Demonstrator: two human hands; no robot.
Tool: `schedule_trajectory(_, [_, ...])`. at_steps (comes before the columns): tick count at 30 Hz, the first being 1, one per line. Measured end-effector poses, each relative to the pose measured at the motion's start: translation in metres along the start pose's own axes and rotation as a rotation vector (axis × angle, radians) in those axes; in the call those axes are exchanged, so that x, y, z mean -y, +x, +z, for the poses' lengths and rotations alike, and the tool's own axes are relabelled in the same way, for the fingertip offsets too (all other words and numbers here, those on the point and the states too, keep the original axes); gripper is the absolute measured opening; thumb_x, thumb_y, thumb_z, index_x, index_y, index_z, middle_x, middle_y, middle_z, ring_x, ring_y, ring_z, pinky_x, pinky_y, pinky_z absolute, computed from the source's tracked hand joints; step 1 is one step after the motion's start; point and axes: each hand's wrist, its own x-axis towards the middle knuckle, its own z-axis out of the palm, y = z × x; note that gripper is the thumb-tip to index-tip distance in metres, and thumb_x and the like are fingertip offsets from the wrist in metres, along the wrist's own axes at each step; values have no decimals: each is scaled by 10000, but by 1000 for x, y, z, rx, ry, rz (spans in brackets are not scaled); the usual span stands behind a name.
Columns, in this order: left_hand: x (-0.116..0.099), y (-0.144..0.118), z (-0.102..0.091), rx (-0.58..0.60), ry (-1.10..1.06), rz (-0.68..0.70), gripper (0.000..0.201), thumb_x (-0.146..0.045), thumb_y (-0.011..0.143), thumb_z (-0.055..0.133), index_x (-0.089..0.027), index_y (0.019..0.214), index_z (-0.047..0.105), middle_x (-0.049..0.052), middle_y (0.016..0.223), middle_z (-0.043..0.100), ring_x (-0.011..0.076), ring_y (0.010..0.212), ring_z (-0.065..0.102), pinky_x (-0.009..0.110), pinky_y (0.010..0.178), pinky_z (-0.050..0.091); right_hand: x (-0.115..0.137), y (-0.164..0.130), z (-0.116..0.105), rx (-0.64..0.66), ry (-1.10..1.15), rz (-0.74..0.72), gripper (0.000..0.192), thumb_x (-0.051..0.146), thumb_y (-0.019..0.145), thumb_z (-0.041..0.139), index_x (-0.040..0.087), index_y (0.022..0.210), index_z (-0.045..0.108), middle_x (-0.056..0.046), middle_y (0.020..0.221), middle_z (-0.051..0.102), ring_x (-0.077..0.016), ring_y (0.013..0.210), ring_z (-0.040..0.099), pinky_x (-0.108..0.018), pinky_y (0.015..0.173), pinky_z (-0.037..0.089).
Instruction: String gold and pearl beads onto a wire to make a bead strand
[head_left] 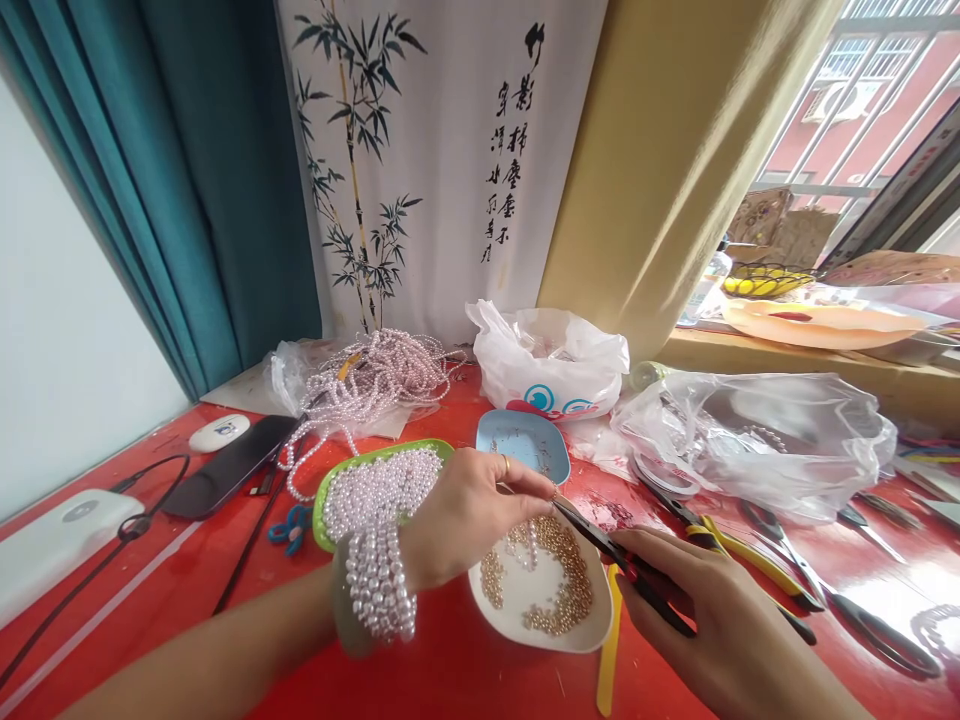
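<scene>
Left hand [465, 515] pinches short pearl strand [532, 543] above white dish of gold beads [544, 590]; right hand [720, 625] grips black-handled pliers [622, 560], tips touching left fingertips.

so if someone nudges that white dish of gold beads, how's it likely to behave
The white dish looks shallow, so a sharp push would probably spill beads. The gold beads are small, round and loose, so likely to roll. The glossy red table probably lets the dish slide easily.

One head-worn view — looking forward and down, close over the red table [450, 670].
</scene>
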Motion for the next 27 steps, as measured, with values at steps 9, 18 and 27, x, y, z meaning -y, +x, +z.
schedule_trajectory(9, [4,9,-4,50,-175,14,224,-226,605,666,-130,807,669,87,796,685,173,747,618,305,714,487,-20,9,-25,53,-138,31,207,273,760,450,217,908,583,-21,751,665,-153,579,608,-230,482,471])
schedule_trajectory(18, [1,9,-6,148,-476,-99,229,-98,654,587,-118,875,643,88,878,669,141,803,605,267,755,449,-73,-2,12,245,-566,30,336,296,778,400,106,1003,562,-182,1042,585,-294,955,559,-435,763,431])
schedule_trajectory(27, [5,6,-3,249,-590,-145,299,-40,692,503,-114,963,605,109,1028,610,158,926,561,262,803,427,-47,4,8,89,-487,62,230,296,824,395,173,839,590,-83,823,618,-234,764,595,-350,610,454])
